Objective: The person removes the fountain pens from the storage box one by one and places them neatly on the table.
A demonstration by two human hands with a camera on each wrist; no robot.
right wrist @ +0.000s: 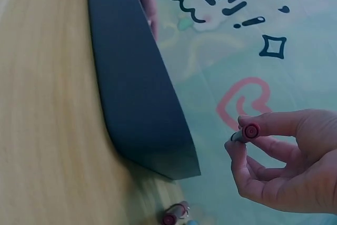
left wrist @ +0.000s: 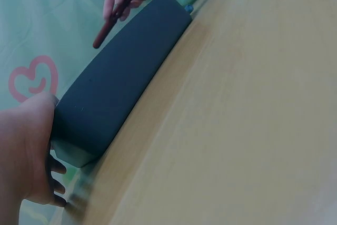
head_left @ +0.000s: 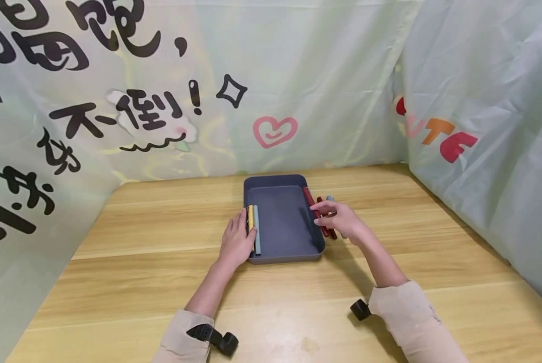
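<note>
A dark blue-grey rectangular tray (head_left: 282, 222) lies on the table. My left hand (head_left: 236, 244) holds its left wall, thumb over the rim and fingers along the outside. Beside that thumb, inside the tray, a yellow marker (head_left: 251, 216) and a light blue marker (head_left: 257, 229) lie lengthwise against the left wall. Between thumb and fingertips, my right hand (right wrist: 284, 162) pinches a red marker (right wrist: 251, 131) above the tray's right rim. On the table just right of the tray are another dark red marker (head_left: 333, 234) and a blue one (head_left: 330, 197), partly hidden by the right hand.
The wooden table (head_left: 162, 292) runs back to a printed cloth curtain (head_left: 325, 75). A second curtain (head_left: 488, 101) borders the right side. Black wrist devices (head_left: 227, 344) sit on both sleeves.
</note>
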